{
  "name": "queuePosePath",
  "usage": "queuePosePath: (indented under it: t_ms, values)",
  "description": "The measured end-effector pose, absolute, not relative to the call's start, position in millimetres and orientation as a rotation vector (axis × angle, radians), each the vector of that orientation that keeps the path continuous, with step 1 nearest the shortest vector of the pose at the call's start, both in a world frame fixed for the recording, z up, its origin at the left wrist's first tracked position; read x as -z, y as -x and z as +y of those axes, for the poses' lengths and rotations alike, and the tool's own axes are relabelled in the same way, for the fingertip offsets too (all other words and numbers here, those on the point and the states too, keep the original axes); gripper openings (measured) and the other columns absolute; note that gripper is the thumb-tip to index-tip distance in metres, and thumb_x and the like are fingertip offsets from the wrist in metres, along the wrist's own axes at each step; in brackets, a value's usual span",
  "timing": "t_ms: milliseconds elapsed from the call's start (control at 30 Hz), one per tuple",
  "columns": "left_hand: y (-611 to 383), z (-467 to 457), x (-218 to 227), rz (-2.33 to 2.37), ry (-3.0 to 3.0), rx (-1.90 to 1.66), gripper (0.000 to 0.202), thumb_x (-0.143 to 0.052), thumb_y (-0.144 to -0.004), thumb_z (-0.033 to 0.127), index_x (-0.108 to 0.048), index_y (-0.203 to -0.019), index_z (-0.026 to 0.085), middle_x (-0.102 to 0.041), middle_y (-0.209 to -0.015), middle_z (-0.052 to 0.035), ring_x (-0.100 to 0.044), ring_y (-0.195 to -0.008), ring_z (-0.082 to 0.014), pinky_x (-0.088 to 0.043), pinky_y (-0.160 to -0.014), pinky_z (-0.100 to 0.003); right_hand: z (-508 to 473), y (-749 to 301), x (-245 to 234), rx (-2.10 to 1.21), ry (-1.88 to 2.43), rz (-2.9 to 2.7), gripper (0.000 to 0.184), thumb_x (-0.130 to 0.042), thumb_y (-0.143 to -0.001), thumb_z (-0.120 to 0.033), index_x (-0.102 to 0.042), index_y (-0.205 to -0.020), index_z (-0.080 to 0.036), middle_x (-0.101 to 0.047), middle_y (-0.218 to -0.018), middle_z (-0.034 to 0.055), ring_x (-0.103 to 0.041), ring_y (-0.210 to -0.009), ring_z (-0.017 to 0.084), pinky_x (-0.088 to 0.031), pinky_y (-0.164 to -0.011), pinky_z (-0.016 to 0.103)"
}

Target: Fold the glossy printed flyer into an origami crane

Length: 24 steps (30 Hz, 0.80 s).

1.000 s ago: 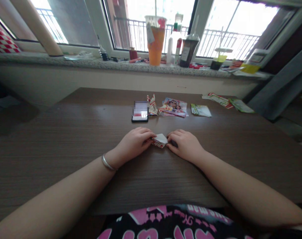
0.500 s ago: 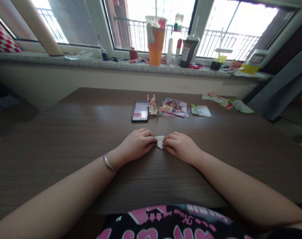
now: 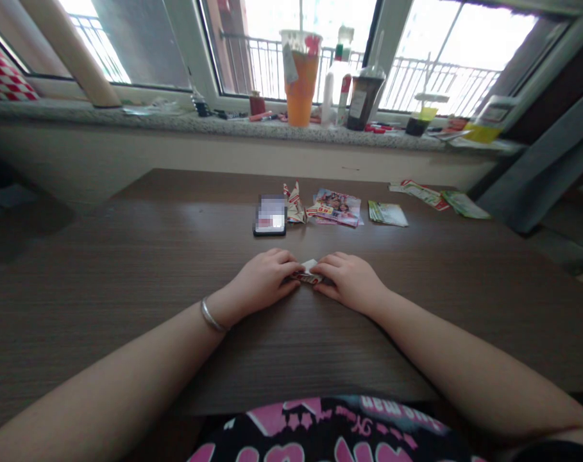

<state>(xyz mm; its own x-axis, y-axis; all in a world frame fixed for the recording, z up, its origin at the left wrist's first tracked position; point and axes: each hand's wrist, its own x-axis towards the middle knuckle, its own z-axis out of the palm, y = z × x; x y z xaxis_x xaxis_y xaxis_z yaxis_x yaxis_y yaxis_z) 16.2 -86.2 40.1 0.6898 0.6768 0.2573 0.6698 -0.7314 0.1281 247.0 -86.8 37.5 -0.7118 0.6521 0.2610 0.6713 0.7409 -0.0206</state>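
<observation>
Between my hands is a small piece of folded paper (image 3: 309, 272), white on its upper face with red and dark print along the near edge. My left hand (image 3: 272, 274) pinches its left end, fingers closed over it. On the other end, the fingers of my right hand (image 3: 345, 277) are closed too, thumb below and fingertips on top. Both hands rest low over the table, and they cover the ends of the paper. Just beyond them lie a phone (image 3: 270, 215) with a blurred screen and a folded printed paper figure (image 3: 295, 204) with pointed tips.
Printed leaflets (image 3: 338, 206) lie behind my right hand, with a stack of paper slips (image 3: 388, 213) beside them and more strips (image 3: 426, 194) farther right. On the stone windowsill (image 3: 233, 127) stand an orange drink cup (image 3: 301, 83), a dark drink cup (image 3: 363, 99) and several bottles.
The near edge of the paper has been folded up, so its printed side now shows between my fingers. My hands have hardly shifted.
</observation>
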Motion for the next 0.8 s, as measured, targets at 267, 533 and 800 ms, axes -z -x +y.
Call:
queuePosePath:
  t_ms: [267, 533, 800]
  values:
    - [-18.3, -87.5, -40.5, 1.11, -2.838, -0.466, 0.02, -0.057, -0.089, 0.03, -0.068, -0.102, 0.021, -0.062, -0.097, -0.0066, -0.057, -0.09, -0.0207, -0.048, -0.081, -0.034, -92.8, -244.5, -41.1, 0.216, 1.107, -2.709, 0.017, -0.052, -0.091, -0.027, -0.068, -0.091, -0.019, -0.071, -0.087, 0.0051, -0.063, -0.081, 0.018, -0.04, -0.069, 0.029]
    - [-19.0, -91.3, -46.5, 1.023, -2.567, -0.705, 0.017, -0.065, -0.084, 0.031, -0.069, -0.096, 0.019, -0.061, -0.093, -0.0054, -0.058, -0.086, -0.0175, -0.048, -0.078, -0.03, -94.4, -247.6, -38.1, -0.12, 1.25, -2.381, 0.013, -0.054, -0.085, -0.024, -0.067, -0.087, -0.021, -0.072, -0.082, 0.0025, -0.064, -0.071, 0.016, -0.041, -0.065, 0.025]
    - [-27.4, -98.5, -51.6, 1.127, -2.333, -0.938, 0.015, -0.059, -0.086, 0.025, -0.063, -0.075, 0.016, -0.06, -0.077, -0.0017, -0.055, -0.075, -0.0141, -0.044, -0.071, -0.027, -102.8, -242.2, -40.7, -0.553, 1.244, -2.215, 0.017, -0.054, -0.082, -0.019, -0.066, -0.092, -0.022, -0.069, -0.079, 0.0001, -0.061, -0.07, 0.014, -0.043, -0.066, 0.024]
